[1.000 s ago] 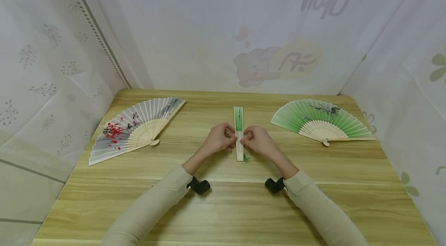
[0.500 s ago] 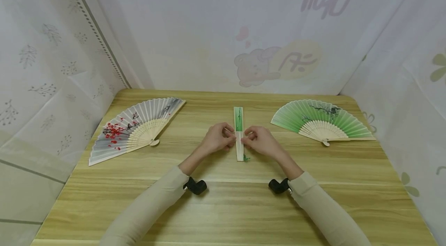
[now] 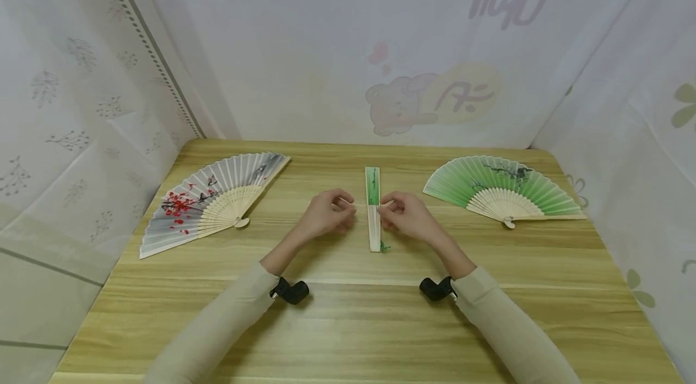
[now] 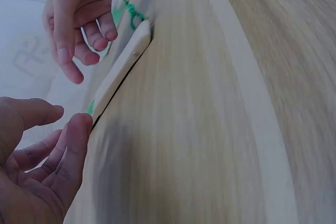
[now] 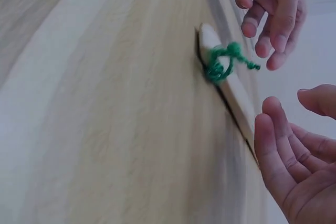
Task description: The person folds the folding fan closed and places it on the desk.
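A folded fan [image 3: 374, 224], green cloth above pale wooden ribs, lies upright in view at the table's middle. Its green cord [image 5: 223, 64] shows at the pivot end in the right wrist view. My left hand [image 3: 328, 213] hovers left of the fan, apart from it, with loosely bent fingers holding nothing. Close beside the fan's right edge is my right hand [image 3: 408, 215]; whether a fingertip touches it I cannot tell. In the right wrist view, the right thumb stands apart from the fingers [image 5: 281, 145], with nothing pinched between them.
A spread grey-white fan [image 3: 255, 174] with red blossoms lies at the left on the wooden table [image 3: 359, 336]. To the right lies a spread green fan [image 3: 451, 180]. Printed cloth [image 3: 304, 58] hangs behind and at both sides.
My left hand has let go of the folded fan and drawn back to the left. The right hand's fingers have loosened beside the fan, which stays in place.
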`<state>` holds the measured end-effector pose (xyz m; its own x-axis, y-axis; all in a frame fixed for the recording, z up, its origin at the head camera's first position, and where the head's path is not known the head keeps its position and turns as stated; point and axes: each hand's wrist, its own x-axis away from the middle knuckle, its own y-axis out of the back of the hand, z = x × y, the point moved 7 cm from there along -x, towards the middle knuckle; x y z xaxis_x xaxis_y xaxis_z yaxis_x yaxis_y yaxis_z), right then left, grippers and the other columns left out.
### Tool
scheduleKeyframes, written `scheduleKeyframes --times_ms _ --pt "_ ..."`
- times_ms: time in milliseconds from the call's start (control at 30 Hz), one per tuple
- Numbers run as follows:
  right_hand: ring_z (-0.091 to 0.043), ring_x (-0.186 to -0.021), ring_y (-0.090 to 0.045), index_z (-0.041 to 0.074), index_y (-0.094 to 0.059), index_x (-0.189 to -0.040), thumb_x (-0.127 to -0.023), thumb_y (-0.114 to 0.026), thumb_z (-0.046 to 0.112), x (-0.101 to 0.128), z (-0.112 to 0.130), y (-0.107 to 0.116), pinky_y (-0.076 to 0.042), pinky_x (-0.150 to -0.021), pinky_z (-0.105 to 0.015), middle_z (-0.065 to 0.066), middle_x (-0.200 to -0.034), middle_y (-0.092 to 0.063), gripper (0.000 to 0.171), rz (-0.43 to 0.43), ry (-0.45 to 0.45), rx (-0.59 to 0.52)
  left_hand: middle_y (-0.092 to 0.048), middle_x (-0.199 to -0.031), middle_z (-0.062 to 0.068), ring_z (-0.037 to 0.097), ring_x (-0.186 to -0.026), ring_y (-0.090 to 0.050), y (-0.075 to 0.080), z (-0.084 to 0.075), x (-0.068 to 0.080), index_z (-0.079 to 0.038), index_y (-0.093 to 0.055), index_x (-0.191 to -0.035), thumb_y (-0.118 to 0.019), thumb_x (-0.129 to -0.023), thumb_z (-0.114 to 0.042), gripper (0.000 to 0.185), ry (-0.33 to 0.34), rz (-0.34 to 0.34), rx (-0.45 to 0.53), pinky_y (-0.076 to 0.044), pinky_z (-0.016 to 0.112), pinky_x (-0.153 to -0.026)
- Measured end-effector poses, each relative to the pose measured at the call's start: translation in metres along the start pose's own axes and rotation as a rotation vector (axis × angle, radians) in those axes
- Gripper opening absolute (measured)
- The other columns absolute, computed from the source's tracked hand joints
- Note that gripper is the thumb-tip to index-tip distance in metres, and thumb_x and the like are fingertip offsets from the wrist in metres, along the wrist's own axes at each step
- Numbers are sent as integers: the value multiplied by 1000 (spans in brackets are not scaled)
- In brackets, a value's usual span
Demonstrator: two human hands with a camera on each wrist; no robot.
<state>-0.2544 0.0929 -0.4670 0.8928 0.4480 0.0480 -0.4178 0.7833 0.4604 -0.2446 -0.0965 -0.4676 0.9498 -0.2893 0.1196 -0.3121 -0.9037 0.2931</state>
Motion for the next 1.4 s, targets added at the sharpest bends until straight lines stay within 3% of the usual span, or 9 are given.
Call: scheduleKeyframes --times_ms 233,467,800,1400 --pt "-32 -79 -71 -9 -61 -123 -100 -67 10 -8 10 -8 -61 -72 -44 -18 -92 -71 31 27 0 -131 -66 -103 24 43 -85 -72 27 -1 13 12 -59 -121 -67 -98 -3 29 -59 -33 18 -62 47 -65" --pt "-38 -88 -71 -14 -53 -132 -101 -65 9 -16 19 -20 -61 -77 -42 -29 -103 -68 40 94 3 -249 -64 -108 29 48 -88 -69 50 5 28 13 -55 -126 -67 -98 -5 35 -61 -55 44 -61 52 -70" --pt "-44 -93 -70 -14 -50 -134 -103 -62 9 -31 33 -36 -58 -82 -52 -35 -110 -65 40 164 23 -321 -63 -108 28 49 -90 -68 80 12 44 12 -54 -127 -68 -98 -5 37 -42 -114 65 -60 53 -69" --pt "-39 -95 -70 -10 -43 -142 -104 -60 8 -54 47 -70 -59 -83 -47 -32 -113 -66 46 260 -70 -385 -64 -108 27 46 -87 -70 114 28 67 12 -55 -128 -70 -98 -8 39 -45 -204 40 -62 47 -68"
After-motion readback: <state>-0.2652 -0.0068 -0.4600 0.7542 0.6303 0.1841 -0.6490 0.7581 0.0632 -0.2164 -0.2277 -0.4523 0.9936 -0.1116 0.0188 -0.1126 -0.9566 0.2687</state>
